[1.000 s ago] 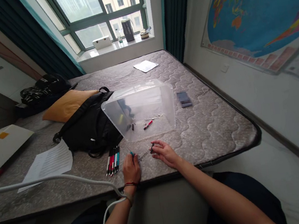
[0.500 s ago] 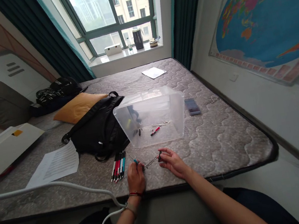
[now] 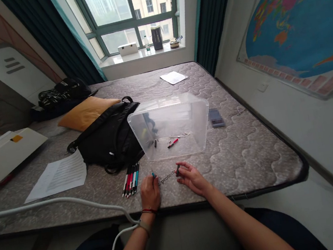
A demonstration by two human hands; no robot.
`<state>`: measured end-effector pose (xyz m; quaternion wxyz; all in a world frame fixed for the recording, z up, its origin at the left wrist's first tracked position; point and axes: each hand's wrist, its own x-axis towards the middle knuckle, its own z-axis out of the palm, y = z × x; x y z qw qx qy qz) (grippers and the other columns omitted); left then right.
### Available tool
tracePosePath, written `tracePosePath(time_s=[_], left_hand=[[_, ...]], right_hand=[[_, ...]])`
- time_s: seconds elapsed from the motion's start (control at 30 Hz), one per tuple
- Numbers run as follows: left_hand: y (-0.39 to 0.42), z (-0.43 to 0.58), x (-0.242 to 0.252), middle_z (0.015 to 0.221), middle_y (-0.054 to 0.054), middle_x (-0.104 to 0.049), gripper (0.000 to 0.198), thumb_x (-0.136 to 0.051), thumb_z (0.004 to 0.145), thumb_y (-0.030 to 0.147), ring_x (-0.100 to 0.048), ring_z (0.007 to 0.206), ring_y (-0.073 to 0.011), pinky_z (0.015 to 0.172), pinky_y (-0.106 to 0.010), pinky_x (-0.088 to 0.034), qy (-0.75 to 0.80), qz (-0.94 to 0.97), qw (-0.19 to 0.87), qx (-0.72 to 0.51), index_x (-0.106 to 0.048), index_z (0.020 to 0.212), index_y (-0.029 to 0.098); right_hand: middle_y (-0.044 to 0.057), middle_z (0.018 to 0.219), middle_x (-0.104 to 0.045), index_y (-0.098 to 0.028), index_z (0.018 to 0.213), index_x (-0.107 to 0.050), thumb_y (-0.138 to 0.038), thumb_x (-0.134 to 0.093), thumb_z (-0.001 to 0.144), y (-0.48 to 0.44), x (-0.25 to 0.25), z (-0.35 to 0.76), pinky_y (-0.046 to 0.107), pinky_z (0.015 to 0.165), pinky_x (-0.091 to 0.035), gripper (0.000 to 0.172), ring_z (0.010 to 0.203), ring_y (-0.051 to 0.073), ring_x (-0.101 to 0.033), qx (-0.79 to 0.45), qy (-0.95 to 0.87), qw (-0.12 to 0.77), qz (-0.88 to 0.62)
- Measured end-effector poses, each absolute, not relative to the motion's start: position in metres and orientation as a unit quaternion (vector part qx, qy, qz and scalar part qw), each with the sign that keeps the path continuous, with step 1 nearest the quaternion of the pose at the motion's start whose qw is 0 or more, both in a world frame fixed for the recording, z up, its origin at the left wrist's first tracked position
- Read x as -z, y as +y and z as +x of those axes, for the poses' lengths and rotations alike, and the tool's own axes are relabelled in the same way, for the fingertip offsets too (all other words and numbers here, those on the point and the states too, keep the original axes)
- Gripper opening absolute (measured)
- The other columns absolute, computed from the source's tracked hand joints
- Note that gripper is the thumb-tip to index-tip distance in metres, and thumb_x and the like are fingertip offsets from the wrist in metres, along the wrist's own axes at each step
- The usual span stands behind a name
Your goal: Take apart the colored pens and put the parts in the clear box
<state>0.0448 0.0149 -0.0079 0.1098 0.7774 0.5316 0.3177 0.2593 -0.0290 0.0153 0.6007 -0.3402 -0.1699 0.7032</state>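
Grey quilted mattress (image 3: 246, 159) beneath both hands: the left hand (image 3: 149, 194) has its fingers closed on one small teal pen part (image 3: 153, 175), the right hand (image 3: 192, 178) on one black pen part (image 3: 177, 170). Roughly six slim multicoloured pens (image 3: 131, 180) lie just beside, near one clear plastic tub (image 3: 169, 126).

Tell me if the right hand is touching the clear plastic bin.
Apart. The head view shows a strip of mattress between the right hand and the near edge of the clear plastic bin.
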Motion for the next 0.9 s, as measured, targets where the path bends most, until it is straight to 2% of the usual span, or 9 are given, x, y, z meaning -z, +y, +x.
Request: tracePosePath(time_s=[0.37, 0.63, 0.9], left_hand=[[0.013, 0.048, -0.003, 0.082, -0.004, -0.061, 0.023, -0.037, 0.1, 0.034, -0.057, 0.083, -0.021, 0.077, -0.033, -0.043, 0.531, 0.788, 0.094, -0.297, -0.054, 0.088, 0.023], [0.013, 0.051, -0.004, 0.087, -0.005, -0.064, 0.022, -0.04, 0.099, 0.035, -0.058, 0.086, -0.022, 0.08, -0.033, -0.043, 0.533, 0.794, 0.07, -0.284, -0.058, 0.094, 0.023], [0.012, 0.053, -0.006, 0.09, -0.006, -0.066, 0.025, -0.04, 0.099, 0.036, -0.057, 0.089, -0.0225, 0.084, -0.035, -0.043, 0.536, 0.8, 0.055, -0.263, -0.061, 0.097, 0.022]], right_hand=[[0.004, 0.095, -0.07, -0.024, 0.115, -0.064, -0.028, -0.081, 0.074, -0.029, -0.015, 0.26, 0.028, 0.073, -0.053, 0.044, 0.082, 0.014, -0.064, -0.702, -0.167, 0.604, -0.337], [0.005, 0.099, -0.071, -0.022, 0.106, -0.065, -0.029, -0.082, 0.072, -0.029, -0.013, 0.257, 0.028, 0.072, -0.054, 0.038, 0.084, 0.015, -0.066, -0.693, -0.17, 0.606, -0.352], [0.004, 0.099, -0.071, -0.023, 0.105, -0.063, -0.033, -0.078, 0.076, -0.003, -0.051, 0.249, 0.035, 0.083, -0.056, 0.035, 0.093, 0.02, -0.07, -0.581, -0.229, 0.683, -0.38]])
